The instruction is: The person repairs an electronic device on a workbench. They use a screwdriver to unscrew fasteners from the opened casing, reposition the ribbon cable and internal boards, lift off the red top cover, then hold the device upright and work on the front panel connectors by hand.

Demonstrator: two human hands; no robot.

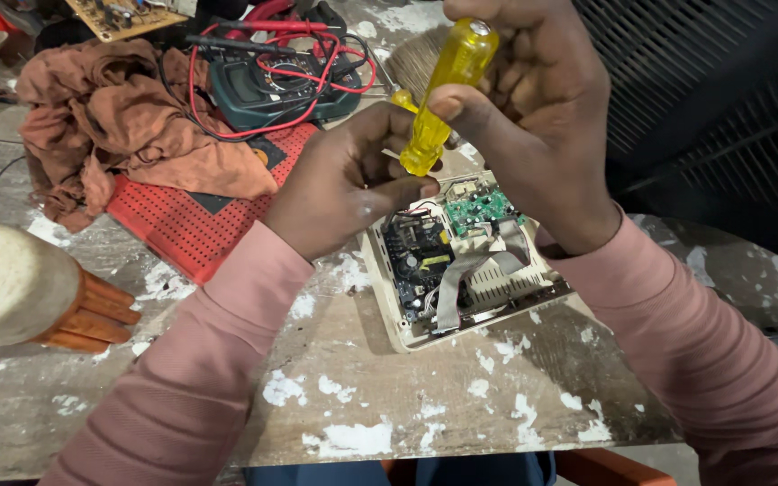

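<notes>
My right hand (533,108) is closed around a screwdriver with a clear yellow handle (447,90), held almost upright above an opened white electronic device (407,333). Inside the casing I see a green circuit board (482,207), a dark board (418,252) and a grey ribbon cable (461,279). My left hand (339,184) hovers over the casing's far left corner, fingers curled at the lower end of the handle, touching it. The screwdriver's shaft and tip are hidden behind my left hand.
A red perforated panel (186,229) lies left of the device, partly under a brown rag (110,126). Behind it sits a dark multimeter (272,85) with red leads. A drum-like wooden object (20,288) stands at the left edge. The worn table's front edge (407,454) is close.
</notes>
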